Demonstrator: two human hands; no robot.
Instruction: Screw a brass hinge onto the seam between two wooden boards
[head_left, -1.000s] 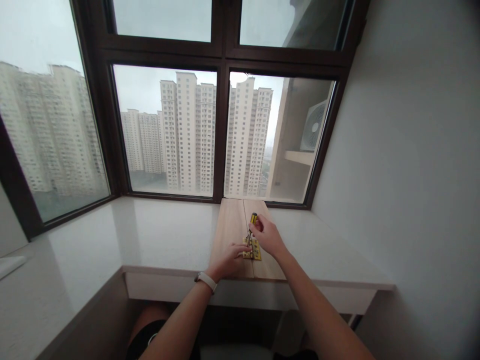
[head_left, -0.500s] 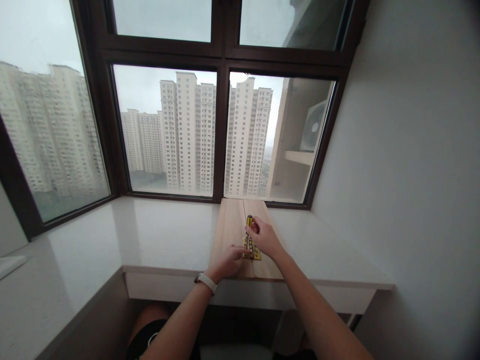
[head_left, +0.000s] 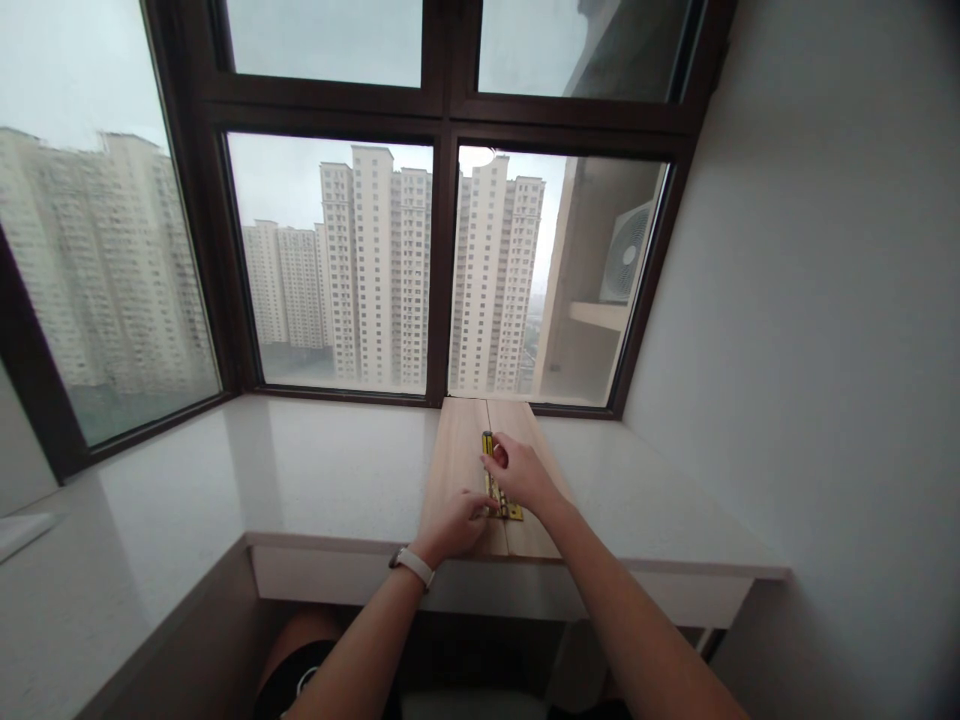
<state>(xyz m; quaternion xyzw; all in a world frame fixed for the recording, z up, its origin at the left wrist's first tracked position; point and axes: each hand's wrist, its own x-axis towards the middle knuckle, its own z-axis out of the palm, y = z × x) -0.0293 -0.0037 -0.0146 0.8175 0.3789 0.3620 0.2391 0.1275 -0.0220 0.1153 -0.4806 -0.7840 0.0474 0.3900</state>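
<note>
Two light wooden boards (head_left: 461,450) lie side by side on the white windowsill counter (head_left: 322,470), running from the window to the front edge. A brass hinge (head_left: 510,511) lies over their seam near the front. My right hand (head_left: 521,472) grips a yellow and black screwdriver (head_left: 487,445), held nearly upright with its tip down at the hinge. My left hand (head_left: 454,522), with a white band on the wrist, rests on the left board, its fingertips touching the hinge's left side.
A dark-framed window (head_left: 442,250) runs along the back of the counter and a white wall (head_left: 825,350) closes the right side. The counter's front edge (head_left: 675,572) is just below my hands. A pale flat object (head_left: 22,525) shows at the far left.
My right hand has shifted slightly left and the screwdriver has tilted from leaning right to nearly upright. My left hand has stayed at the hinge.
</note>
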